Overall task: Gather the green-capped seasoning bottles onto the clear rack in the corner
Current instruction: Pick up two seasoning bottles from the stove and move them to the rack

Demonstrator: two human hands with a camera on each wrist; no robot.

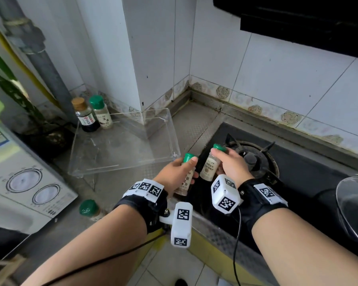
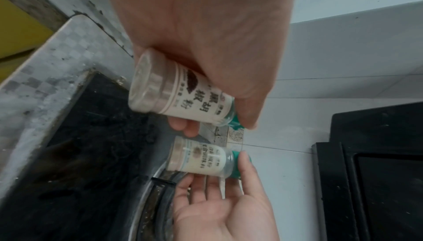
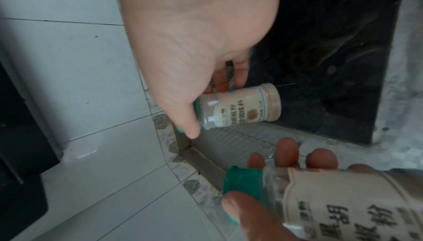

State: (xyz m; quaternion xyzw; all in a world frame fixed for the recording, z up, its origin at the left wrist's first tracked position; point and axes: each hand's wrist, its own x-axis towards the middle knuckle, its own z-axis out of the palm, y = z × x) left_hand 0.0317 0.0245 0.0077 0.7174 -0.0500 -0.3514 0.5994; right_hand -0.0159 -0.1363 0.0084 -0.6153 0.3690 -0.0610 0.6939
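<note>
My left hand [image 1: 177, 172] grips a green-capped pepper bottle [image 1: 185, 178] by its upper body, held above the counter's front edge. My right hand [image 1: 228, 162] pinches a second green-capped bottle [image 1: 210, 165] near its cap, just over the stove's left side. The left wrist view shows both bottles: the pepper bottle [image 2: 181, 96] and the second bottle [image 2: 201, 160]. The clear rack [image 1: 91, 162] sits in the corner left of the hands, with a green-capped bottle [image 1: 101, 112] and a cork-topped dark bottle [image 1: 86, 115] at its back. Another green-capped bottle [image 1: 89, 209] stands on the counter near my left forearm.
A black gas stove [image 1: 298, 172] with a burner [image 1: 254, 159] fills the right side, and a pot lid [image 1: 353, 205] lies at its right edge. A white microwave [image 1: 23, 182] stands at the left. A range hood [image 1: 298, 21] hangs above. Tiled walls close the corner.
</note>
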